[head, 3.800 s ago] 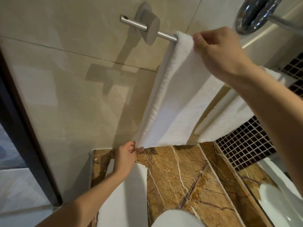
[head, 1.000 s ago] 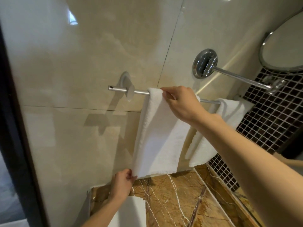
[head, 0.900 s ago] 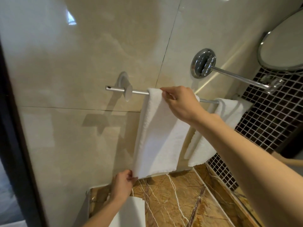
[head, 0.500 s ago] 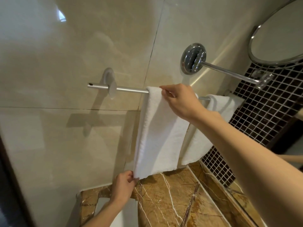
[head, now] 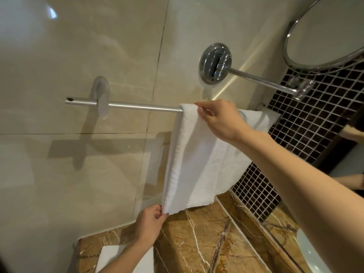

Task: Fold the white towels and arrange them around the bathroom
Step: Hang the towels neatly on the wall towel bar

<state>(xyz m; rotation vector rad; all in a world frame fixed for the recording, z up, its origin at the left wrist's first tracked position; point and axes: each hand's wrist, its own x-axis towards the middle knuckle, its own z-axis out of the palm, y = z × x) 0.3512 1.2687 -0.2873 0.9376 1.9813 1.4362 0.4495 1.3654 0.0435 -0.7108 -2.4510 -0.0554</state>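
While right grip [head: 222, 119] pinches towel [head: 197, 164] atop rail [head: 137, 106], left grip [head: 149, 221] pinches its bottom corner.

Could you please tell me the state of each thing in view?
Front towel: draped over the towel bar, hanging.
Right hand: pinches its top edge.
Left hand: pinches its bottom corner.
Second towel: hangs from the bar, behind.
Round mirror: out from wall on its arm.

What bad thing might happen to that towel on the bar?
The left hand pinches a bottom corner of the towel; a hard tug might drag it off the bar. The right hand grips its top close beside the second towel, so sliding it might bunch that one.
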